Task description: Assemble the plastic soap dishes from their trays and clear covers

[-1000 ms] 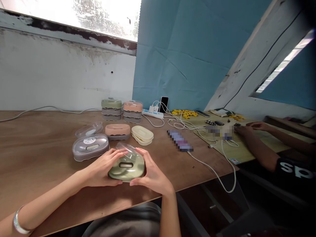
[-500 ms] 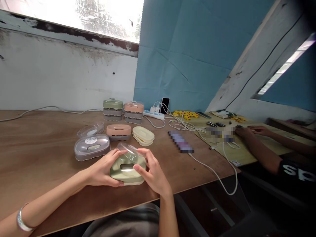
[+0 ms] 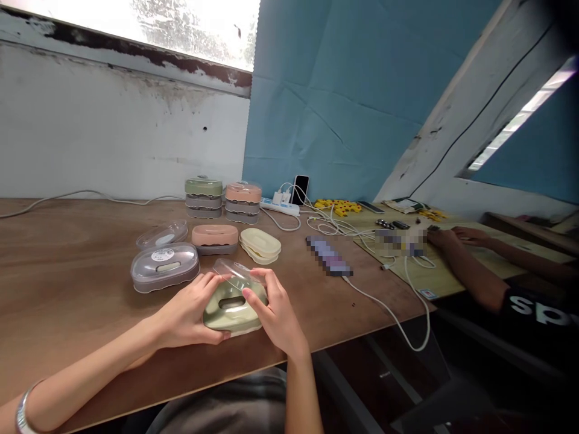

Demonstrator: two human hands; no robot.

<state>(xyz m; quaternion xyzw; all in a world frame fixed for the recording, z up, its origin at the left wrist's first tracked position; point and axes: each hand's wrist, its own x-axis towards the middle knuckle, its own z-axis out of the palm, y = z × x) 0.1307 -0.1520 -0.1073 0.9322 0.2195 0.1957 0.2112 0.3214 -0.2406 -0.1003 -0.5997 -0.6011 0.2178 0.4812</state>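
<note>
Near the table's front edge, a green oval soap box with a slot in its top and a pale base is held between my hands. My left hand wraps its left side, thumb low at the front. My right hand grips the right side, thumb on top. A clear lid stands tilted up at the box's back, fingers of both hands at its edges. Just left of my left hand sits a grey soap box with a label, and a loose clear lid lies behind it.
Behind are a pink-and-grey box, cream oval trays, a green-topped stack and a pink-topped stack. Rightward lie a charging phone, white cables, a power strip and yellow pieces. Another person's arms work at right.
The soap box has turned and tilted slightly in my hands, its left side a little lower. The whole view has shifted slightly. Both hands keep their hold.
</note>
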